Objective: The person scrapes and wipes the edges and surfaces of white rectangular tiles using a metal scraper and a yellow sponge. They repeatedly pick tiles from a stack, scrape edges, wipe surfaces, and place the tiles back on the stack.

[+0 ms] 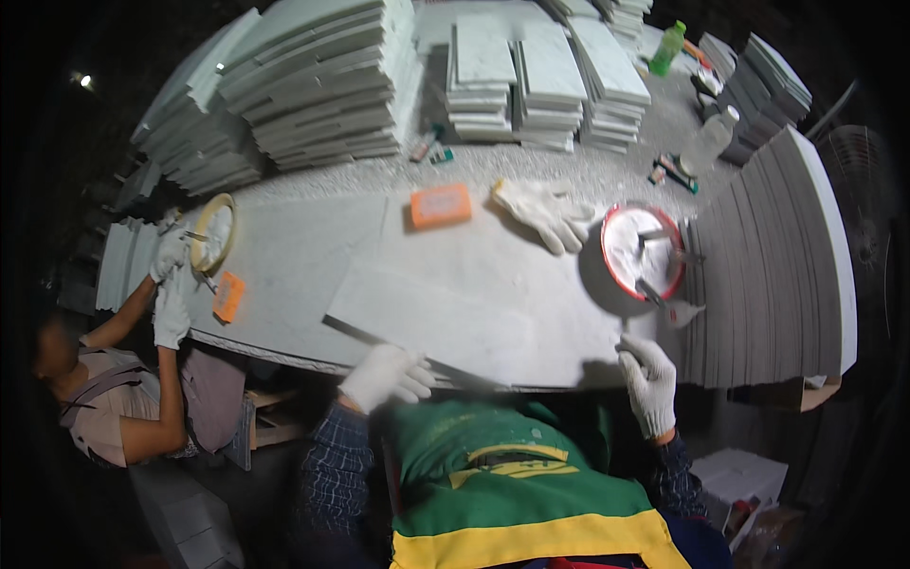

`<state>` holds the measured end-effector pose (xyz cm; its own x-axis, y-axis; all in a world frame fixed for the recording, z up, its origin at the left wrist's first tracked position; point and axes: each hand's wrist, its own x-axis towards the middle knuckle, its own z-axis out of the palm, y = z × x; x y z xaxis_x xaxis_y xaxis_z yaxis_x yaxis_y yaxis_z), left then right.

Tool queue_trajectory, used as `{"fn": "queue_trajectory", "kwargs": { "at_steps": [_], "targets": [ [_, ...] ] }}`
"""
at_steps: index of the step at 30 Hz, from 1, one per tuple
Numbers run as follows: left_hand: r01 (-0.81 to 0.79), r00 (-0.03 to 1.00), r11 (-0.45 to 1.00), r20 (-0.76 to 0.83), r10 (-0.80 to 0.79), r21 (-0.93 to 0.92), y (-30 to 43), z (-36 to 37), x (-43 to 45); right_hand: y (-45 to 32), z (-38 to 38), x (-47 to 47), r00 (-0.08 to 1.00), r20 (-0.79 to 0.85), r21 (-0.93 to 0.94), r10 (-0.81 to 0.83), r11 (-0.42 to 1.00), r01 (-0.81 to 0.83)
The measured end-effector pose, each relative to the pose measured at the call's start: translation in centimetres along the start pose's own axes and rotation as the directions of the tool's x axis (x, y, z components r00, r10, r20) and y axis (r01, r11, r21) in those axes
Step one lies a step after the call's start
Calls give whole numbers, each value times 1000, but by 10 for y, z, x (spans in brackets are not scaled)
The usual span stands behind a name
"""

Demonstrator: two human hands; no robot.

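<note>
A pale flat stone-like slab (441, 323) lies at an angle on the worktable, its near edge raised or overhanging towards me. My left hand (389, 377), in a white knit glove, rests at that edge; whether its fingers grip the slab is unclear. To the right, my right hand (648, 380), gloved too, pinches the end of a small thin tool (624, 328) over the table. Beyond it stands a red-rimmed bowl (636, 249) of white powder or paste with metal tools in it. An orange block (441, 206) and an unworn white glove (544, 213) lie farther back.
Tall stacks of slabs (320, 92) and shorter stacks (551, 71) line the back. Upright slabs (768, 284) stand at the right, near a clear bottle (711, 142) and a green bottle (668, 48). At the left, a gloved co-worker (135, 398) sits by a yellow-rimmed bowl (213, 231).
</note>
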<state>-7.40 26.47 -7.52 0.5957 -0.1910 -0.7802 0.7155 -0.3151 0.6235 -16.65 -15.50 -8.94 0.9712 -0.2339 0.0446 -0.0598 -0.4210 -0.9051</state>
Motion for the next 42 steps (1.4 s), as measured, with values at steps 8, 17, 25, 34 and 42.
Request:
{"fn": "queue_trajectory", "kwargs": {
  "at_steps": [8, 17, 25, 34, 42],
  "targets": [
    [-32, 998, 817, 32, 62, -575, -25, 9, -6, 10, 4, 1, 973, 85, 94, 216, 970, -224],
    [-228, 971, 801, -64, 231, -554, -38, 48, -34, -2, 14, 3, 974, 9, 148, 226, 963, -224],
    [-545, 588, 579, -217, 780, 606, -27, 39, -12, 4, 3, 7, 897, -394, 231, 201, 966, -115],
    [-434, 671, -40, 352, 652, 900, 59, 22, 43, 8, 3, 38, 926, -370, -29, 70, 996, -87],
    [-508, 550, -28, 349, 759, 861, 50, 8, 47, -1, -3, 75, 922, -385, -50, 53, 996, -78]
  ]
}}
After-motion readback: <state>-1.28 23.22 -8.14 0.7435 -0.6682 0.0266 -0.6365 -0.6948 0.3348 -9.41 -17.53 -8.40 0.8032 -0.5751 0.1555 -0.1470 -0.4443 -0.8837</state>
